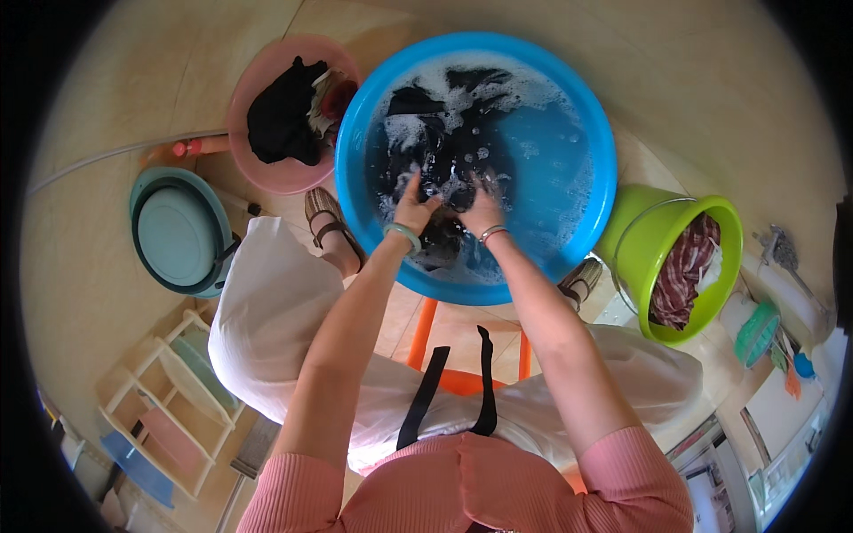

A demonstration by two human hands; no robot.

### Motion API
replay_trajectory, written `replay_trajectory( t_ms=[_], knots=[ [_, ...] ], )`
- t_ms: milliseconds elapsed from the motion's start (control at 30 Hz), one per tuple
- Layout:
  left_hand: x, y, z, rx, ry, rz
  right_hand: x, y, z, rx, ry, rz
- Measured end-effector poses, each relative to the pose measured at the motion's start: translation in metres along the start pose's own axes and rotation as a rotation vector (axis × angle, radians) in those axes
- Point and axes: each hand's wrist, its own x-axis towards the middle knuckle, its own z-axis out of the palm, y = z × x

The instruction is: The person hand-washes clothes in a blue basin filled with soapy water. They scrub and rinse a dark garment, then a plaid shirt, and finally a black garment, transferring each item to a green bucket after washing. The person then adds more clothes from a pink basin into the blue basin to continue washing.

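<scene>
A big blue basin (608, 178) holds sudsy water and a soaked black garment (484, 142), bunched in its left half. Both hands reach down into it at the near side. My left hand (414, 211), below a pale green bangle, grips the wet black cloth. Close beside it on the right, my right hand (482, 211) has its fingers closed on the same cloth; a thin bracelet circles that wrist. Dark water and fabric hide some of the fingertips. White foam (506, 75) floats along the far rim and around the garment.
At the far left a pink basin (283, 182) holds black and other clothes. Nearer lies a grey-green basin (178, 233). On the right a green bucket (626, 231) contains a striped red cloth (686, 275). A cream rack (169, 409) is lower left. An orange stool (422, 333) shows beneath me.
</scene>
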Motion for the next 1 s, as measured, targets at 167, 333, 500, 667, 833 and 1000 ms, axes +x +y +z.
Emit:
replay_trajectory(
  t_ms=[167, 333, 500, 667, 833, 1000],
  knots=[
    [-0.013, 0.026, 0.049, -0.262, -0.050, -0.309, 0.019, 0.034, -0.022, 1.119, 0.054, 0.722],
    [-0.039, 0.034, 0.081, -0.055, 0.361, -0.008, -0.021, -0.008, -0.110, 1.754, -0.026, 0.610],
    [-0.056, 0.082, 0.097, -0.034, 0.298, 0.096, -0.074, -0.065, -0.162, 1.476, 0.105, 0.078],
    [-0.073, 0.142, 0.086, -0.338, 0.134, -0.068, -0.119, -0.109, -0.209, 1.102, 0.088, -0.288],
    [-0.085, 0.165, 0.066, -1.081, -0.415, -0.265, -0.143, -0.136, -0.224, 0.784, 0.156, -0.695],
    [-0.048, 0.142, 0.058, -0.940, -0.439, -0.344, -0.162, -0.152, -0.191, 0.300, 0.183, -0.811]
  ],
)
